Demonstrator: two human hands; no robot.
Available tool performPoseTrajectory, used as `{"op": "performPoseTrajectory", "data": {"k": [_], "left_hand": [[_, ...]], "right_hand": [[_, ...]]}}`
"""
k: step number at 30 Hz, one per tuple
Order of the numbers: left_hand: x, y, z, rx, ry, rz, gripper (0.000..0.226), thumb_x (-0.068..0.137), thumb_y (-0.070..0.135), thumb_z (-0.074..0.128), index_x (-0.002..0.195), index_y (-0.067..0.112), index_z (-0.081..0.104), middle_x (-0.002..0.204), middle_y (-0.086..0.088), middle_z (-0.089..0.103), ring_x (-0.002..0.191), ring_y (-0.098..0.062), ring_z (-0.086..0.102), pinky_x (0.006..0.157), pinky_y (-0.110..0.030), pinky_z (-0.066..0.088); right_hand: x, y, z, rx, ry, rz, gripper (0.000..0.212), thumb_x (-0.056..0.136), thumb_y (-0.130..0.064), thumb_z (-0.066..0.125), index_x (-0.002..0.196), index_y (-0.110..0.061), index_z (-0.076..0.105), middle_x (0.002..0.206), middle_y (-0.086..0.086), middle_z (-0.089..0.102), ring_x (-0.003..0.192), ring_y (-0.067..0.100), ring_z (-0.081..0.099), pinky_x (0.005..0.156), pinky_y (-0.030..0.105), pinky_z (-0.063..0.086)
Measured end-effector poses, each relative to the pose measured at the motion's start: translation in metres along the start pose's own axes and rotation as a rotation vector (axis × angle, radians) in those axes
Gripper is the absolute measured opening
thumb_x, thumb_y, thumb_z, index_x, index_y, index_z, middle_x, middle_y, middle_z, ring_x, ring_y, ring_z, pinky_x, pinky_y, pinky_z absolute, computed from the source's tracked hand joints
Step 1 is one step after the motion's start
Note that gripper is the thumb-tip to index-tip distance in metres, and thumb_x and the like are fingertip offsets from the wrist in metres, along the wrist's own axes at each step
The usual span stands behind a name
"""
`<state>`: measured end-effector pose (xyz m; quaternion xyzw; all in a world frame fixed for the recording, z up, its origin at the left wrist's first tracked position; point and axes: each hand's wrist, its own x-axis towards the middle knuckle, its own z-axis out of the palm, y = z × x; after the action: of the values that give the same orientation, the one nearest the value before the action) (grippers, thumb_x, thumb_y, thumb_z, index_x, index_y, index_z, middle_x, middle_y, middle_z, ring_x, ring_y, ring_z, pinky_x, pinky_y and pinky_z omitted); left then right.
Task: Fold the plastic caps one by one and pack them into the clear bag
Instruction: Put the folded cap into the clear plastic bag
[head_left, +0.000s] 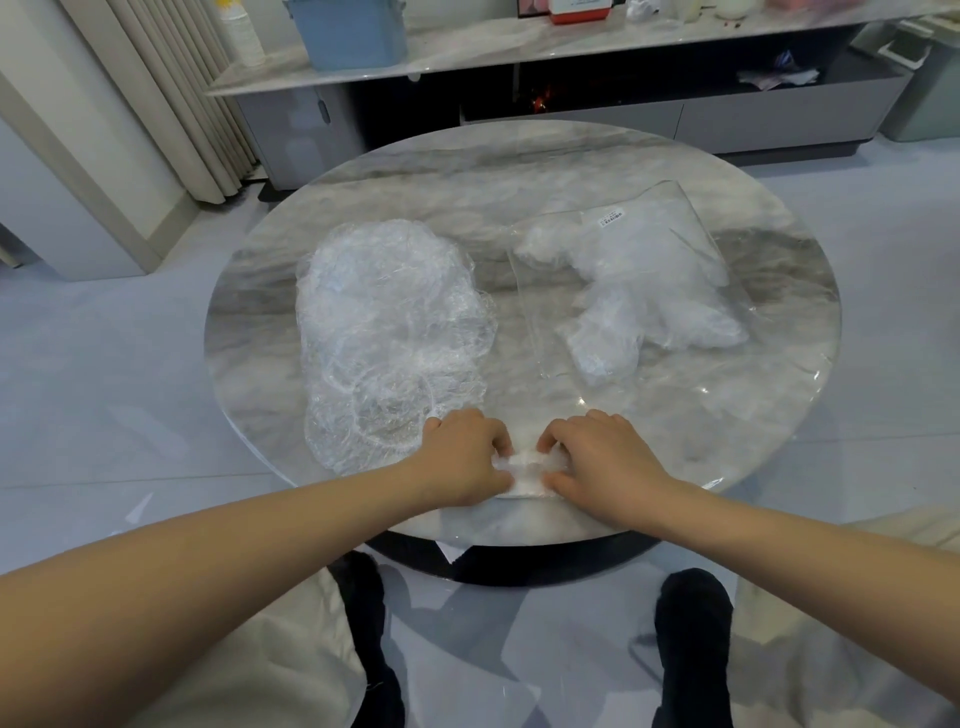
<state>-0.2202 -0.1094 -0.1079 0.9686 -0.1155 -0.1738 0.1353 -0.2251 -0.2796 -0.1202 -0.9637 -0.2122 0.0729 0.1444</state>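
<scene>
A small folded plastic cap (527, 470) is pinched at the near edge of the round marble tabletop (727, 415), gripped from both sides: the left hand (462, 457) has its fingers curled round one end, the right hand (597, 457) round the other. A loose heap of unfolded caps (389, 332) is piled just left of the hands. The clear bag (639, 280), already partly filled, is laid further back on the right.

Both forearms are bare, no sleeves showing. Light cream trousers (249, 649) cover the legs; the feet wear black slippers (693, 639).
</scene>
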Motion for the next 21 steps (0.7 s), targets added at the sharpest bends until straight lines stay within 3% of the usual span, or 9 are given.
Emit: {"op": "performPoseTrajectory", "data": {"k": [3,6,8,10,12,14,17,21], "left_hand": [[0.005,0.005,-0.007,-0.1,-0.035,0.002,0.014,0.082,0.027,0.065,0.09,0.026,0.054,0.097,0.005,0.045,0.089,-0.013,0.048,0.084,-0.025,0.033],[0.012,0.013,-0.016,-0.311,-0.048,0.03,0.015,0.083,0.019,0.066,0.089,0.021,0.052,0.081,0.009,0.047,0.066,-0.005,0.047,0.058,-0.013,0.036],[0.016,0.019,-0.024,-0.405,-0.037,0.082,0.017,0.083,0.017,0.066,0.092,0.02,0.052,0.076,0.013,0.045,0.061,-0.002,0.043,0.052,-0.009,0.035],[0.019,0.028,-0.029,-0.445,-0.004,0.154,0.02,0.084,0.021,0.067,0.095,0.021,0.051,0.076,0.012,0.047,0.063,-0.002,0.043,0.056,-0.012,0.035],[0.023,0.036,-0.031,-0.481,0.033,0.204,0.025,0.084,0.024,0.067,0.102,0.024,0.049,0.083,0.001,0.055,0.067,-0.009,0.047,0.064,-0.026,0.042],[0.027,0.044,-0.032,-0.541,0.088,0.223,0.033,0.084,0.021,0.065,0.112,0.024,0.048,0.093,-0.003,0.056,0.074,-0.013,0.052,0.071,-0.031,0.047],[0.041,0.048,-0.033,-0.566,0.242,0.178,0.035,0.086,0.011,0.055,0.119,0.02,0.048,0.103,0.001,0.054,0.082,-0.011,0.055,0.074,-0.028,0.049],[0.068,0.042,-0.033,-0.385,0.45,0.081,0.023,0.09,0.006,0.046,0.109,0.017,0.052,0.101,-0.003,0.055,0.069,-0.015,0.05,0.068,-0.037,0.049]], "right_hand": [[-0.001,0.004,-0.01,0.081,-0.035,0.04,0.044,0.084,-0.036,0.062,0.125,-0.025,0.051,0.115,-0.005,0.053,0.111,0.015,0.046,0.093,0.024,0.034],[0.001,0.01,-0.026,0.331,-0.102,0.096,0.063,0.08,-0.035,0.07,0.136,-0.021,0.044,0.133,-0.002,0.048,0.123,0.015,0.044,0.101,0.024,0.035],[0.002,0.012,-0.041,0.501,-0.15,0.146,0.065,0.08,-0.033,0.072,0.137,-0.02,0.044,0.136,-0.004,0.048,0.125,0.011,0.046,0.097,0.018,0.034],[0.004,0.016,-0.053,0.583,-0.162,0.184,0.05,0.081,-0.031,0.071,0.126,-0.021,0.055,0.124,-0.004,0.058,0.111,0.009,0.055,0.087,0.019,0.039],[0.004,0.021,-0.063,0.632,-0.164,0.219,0.026,0.082,-0.028,0.07,0.103,-0.011,0.066,0.093,0.003,0.066,0.082,0.012,0.058,0.071,0.023,0.042],[0.007,0.03,-0.069,0.614,-0.138,0.275,0.019,0.084,-0.021,0.066,0.078,-0.004,0.061,0.068,0.006,0.053,0.062,0.013,0.048,0.057,0.024,0.036],[0.016,0.049,-0.076,0.618,-0.015,0.413,0.018,0.083,-0.014,0.061,0.067,-0.008,0.054,0.062,0.004,0.046,0.057,0.016,0.043,0.053,0.027,0.032],[0.024,0.07,-0.082,0.753,0.143,0.631,0.023,0.081,-0.014,0.058,0.063,-0.011,0.044,0.062,0.004,0.04,0.054,0.017,0.036,0.05,0.027,0.025]]}}
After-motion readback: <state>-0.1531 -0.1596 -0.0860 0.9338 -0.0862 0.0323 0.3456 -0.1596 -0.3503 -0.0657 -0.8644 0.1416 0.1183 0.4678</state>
